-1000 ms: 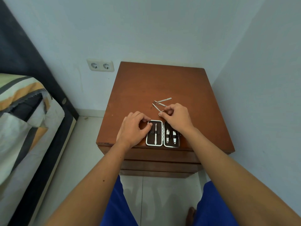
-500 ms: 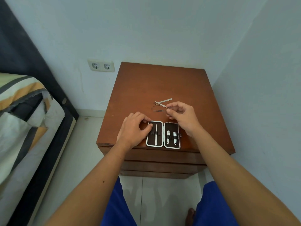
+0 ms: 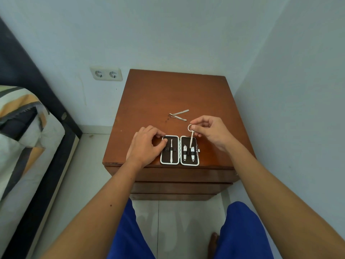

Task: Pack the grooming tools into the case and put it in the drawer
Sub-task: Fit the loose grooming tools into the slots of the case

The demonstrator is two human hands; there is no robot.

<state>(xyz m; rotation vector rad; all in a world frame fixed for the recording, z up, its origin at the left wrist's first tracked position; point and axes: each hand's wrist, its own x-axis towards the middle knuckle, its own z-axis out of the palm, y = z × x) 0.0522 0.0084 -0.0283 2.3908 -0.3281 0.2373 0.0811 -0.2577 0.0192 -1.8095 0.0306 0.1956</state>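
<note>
A small grooming case (image 3: 179,161) lies open near the front edge of the brown nightstand (image 3: 173,96). Its left half holds one slim metal tool (image 3: 171,150); its right half holds two short clippers (image 3: 188,153). My left hand (image 3: 144,147) rests on the case's left edge, thumb and fingers on the rim. My right hand (image 3: 211,131) pinches a thin metal tool with a ring end (image 3: 190,134), its tip hanging down over the right half of the case. Two more loose metal tools (image 3: 178,115) lie crossed on the top behind the case.
Closed drawer fronts (image 3: 173,177) sit below the nightstand top. Walls close in behind and on the right. A double wall socket (image 3: 106,74) is at the left rear. A bed with striped bedding (image 3: 22,131) stands at the left. My blue-clad knees (image 3: 240,228) are below.
My right hand picked one ring-ended tool off the pile and carried it back toward me, over the case's right half. My left hand stayed on the case.
</note>
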